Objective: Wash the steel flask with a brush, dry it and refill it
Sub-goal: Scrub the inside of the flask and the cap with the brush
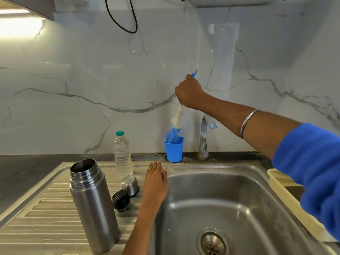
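Your steel flask stands open-mouthed and upright on the ribbed drainboard, just left of the sink basin. Its black stopper and steel cap cup lie just right of the flask, between it and your left hand, which rests flat with straight fingers on the basin's left rim, holding nothing.

Behind the flask, at the wall, stands a capped plastic water bottle; further right of the flask is the blue holder cup, then the tap.

Your right hand has its grip wrapped round the handle of the bottle brush, whose bristle end hangs just above the holder cup.

You look to be at the fetching-the-brush step; no washing has begun. Next, bring the brush over to the flask, and take hold of the flask with your free left hand so it is steady at the basin before the bristles go into its mouth.
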